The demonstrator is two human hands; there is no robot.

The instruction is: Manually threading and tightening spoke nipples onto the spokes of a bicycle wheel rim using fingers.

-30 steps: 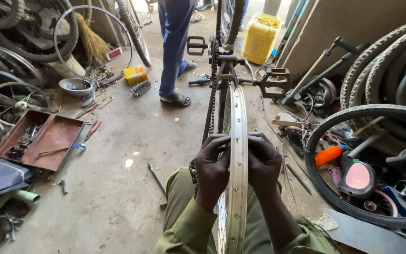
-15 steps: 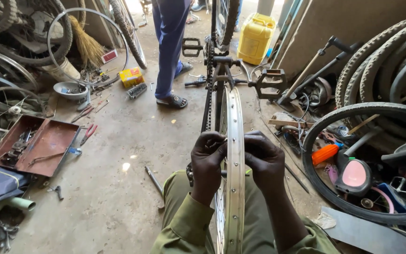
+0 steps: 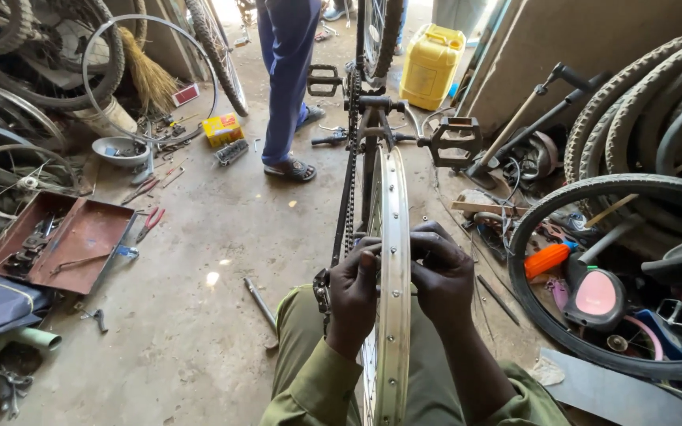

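A bare silver bicycle wheel rim [image 3: 395, 205] stands upright between my knees, mounted in an upturned bicycle with its chain [image 3: 349, 158] and black pedals [image 3: 454, 142] ahead. My left hand [image 3: 353, 296] grips the rim's left side, fingers curled onto its top edge. My right hand [image 3: 442, 276] holds the right side, fingers pinched toward the rim as if on something small that I cannot make out. Both hands touch the rim at the same height, facing each other.
A person in blue trousers and sandals [image 3: 287, 87] stands ahead on the concrete floor. A rusty tool tray [image 3: 88, 237] lies at left, tyres [image 3: 641, 110] and a wheel [image 3: 593, 315] at right, a yellow jerrycan [image 3: 431, 67] behind. A metal bar [image 3: 260, 304] lies by my left knee.
My view has shifted slightly. Both hands stay on the rim, with the fingers working closer together at its top edge.
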